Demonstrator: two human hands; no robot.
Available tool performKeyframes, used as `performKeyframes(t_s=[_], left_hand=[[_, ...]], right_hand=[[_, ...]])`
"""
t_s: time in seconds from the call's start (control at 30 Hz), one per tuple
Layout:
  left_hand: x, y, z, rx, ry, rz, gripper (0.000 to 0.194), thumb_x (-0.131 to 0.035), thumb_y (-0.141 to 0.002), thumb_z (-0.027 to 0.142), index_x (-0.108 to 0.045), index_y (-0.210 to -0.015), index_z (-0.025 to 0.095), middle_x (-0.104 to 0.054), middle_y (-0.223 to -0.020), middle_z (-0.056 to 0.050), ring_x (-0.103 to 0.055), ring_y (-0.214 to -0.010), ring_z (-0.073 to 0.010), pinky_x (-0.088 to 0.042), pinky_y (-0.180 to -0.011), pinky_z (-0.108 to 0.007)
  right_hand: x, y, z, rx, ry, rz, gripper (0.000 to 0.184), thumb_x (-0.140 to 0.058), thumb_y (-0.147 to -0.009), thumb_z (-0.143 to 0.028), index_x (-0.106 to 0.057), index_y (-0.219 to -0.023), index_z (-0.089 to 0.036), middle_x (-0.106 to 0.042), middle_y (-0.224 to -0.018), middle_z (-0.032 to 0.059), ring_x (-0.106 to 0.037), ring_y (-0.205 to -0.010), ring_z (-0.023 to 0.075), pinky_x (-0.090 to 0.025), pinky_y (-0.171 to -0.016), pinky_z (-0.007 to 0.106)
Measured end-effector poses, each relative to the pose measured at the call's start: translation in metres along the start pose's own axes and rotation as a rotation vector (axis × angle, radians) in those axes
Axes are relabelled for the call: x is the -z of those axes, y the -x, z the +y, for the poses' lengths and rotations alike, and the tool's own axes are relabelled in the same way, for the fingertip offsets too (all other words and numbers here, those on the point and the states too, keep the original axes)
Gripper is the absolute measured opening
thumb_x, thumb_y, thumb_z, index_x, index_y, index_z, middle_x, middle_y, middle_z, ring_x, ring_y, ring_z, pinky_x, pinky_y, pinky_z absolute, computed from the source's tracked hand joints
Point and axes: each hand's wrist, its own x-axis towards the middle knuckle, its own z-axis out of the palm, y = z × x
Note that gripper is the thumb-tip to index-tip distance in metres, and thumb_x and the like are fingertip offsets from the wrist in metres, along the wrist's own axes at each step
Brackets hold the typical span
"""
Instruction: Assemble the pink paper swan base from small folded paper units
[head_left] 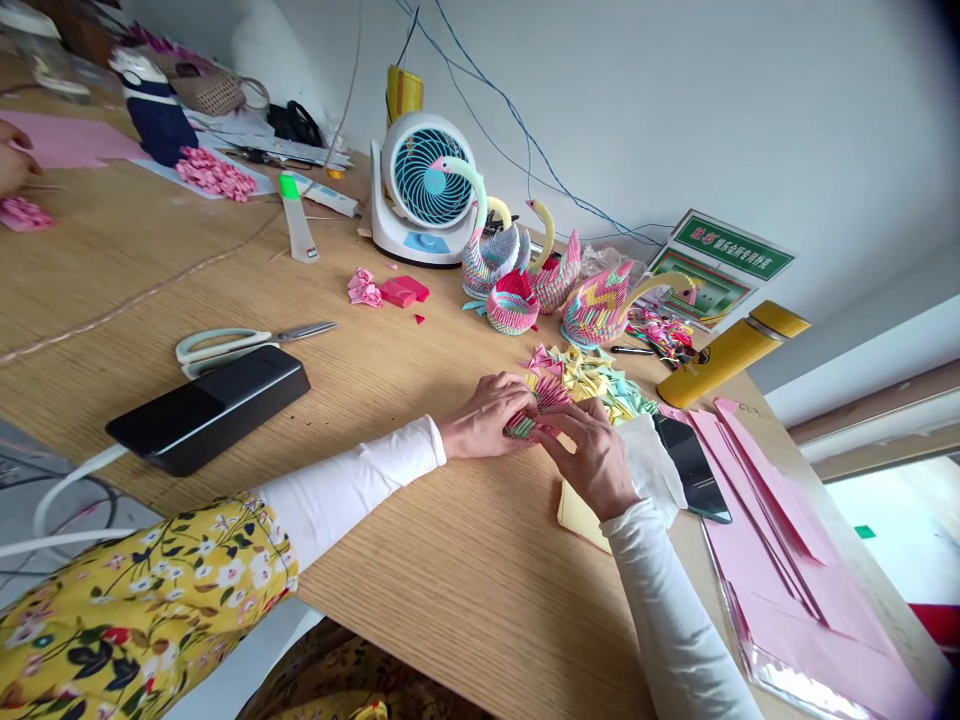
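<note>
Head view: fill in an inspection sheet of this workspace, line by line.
Surface: wood-grain table, a few dark specks.
Work pieces: pink-and-green folded-paper piece held in both hands; loose folded bits just beyond; paper swans farther back.
Clutter: scissors beside a black device; phone at right.
Hands: left hand and right hand, fingers closed on the piece.
Cables: white cable at the device; blue wires along the wall.
Surroundings: fan; another person's hand at left edge.

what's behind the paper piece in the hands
Behind the paper piece lie folded paper bits in pink, yellow and green, and past them a patterned paper swan. Whatever the left hand, right hand and paper piece cover cannot be seen.
</note>
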Motion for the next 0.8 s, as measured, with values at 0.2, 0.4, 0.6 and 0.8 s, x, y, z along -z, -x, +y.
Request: performKeyframes(t_s=[0.2,0.4,0.6,0.8], left_hand=[[0.001,-0.001,-0.004,-0.052,0.030,0.042,0.031,-0.067,-0.075,0.033,-0.056,-0.099,0.018,-0.057,-0.115,-0.009,-0.043,-0.119,-0.0242,-0.033,-0.101,-0.040],[0.001,0.004,-0.005,0.010,0.143,0.175,0.079,-0.075,-0.067,0.032,-0.034,-0.132,0.018,-0.034,-0.141,-0.018,-0.026,-0.136,-0.0295,-0.025,-0.111,-0.046],[-0.003,0.010,-0.010,0.286,0.521,0.076,0.106,-0.077,-0.066,0.034,-0.006,-0.143,0.017,-0.054,-0.121,-0.017,-0.052,-0.116,-0.0282,-0.039,-0.099,-0.050],[0.013,0.006,0.004,0.456,1.160,-0.002,0.068,-0.081,-0.062,0.029,-0.047,-0.119,0.018,-0.053,-0.125,-0.013,-0.052,-0.118,-0.0257,-0.040,-0.101,-0.044]], right_hand=[[0.000,0.008,0.003,0.022,-0.059,0.007,0.037,-0.061,-0.085,-0.033,-0.060,-0.121,-0.025,-0.069,-0.108,0.0053,-0.057,-0.092,0.0230,-0.046,-0.083,0.040],[-0.004,0.007,0.007,-0.074,-0.122,0.037,0.040,-0.059,-0.085,-0.032,-0.056,-0.124,-0.023,-0.070,-0.096,0.0070,-0.058,-0.073,0.0197,-0.050,-0.068,0.035],[0.003,0.001,0.002,-0.176,-0.269,0.030,0.028,-0.060,-0.083,-0.032,-0.067,-0.109,-0.024,-0.069,-0.092,0.0050,-0.056,-0.069,0.0158,-0.051,-0.066,0.030],[0.028,-0.009,-0.003,-0.411,-0.667,0.025,0.028,-0.068,-0.075,-0.037,-0.069,-0.099,-0.023,-0.069,-0.083,0.0025,-0.062,-0.071,0.0175,-0.054,-0.069,0.032]])
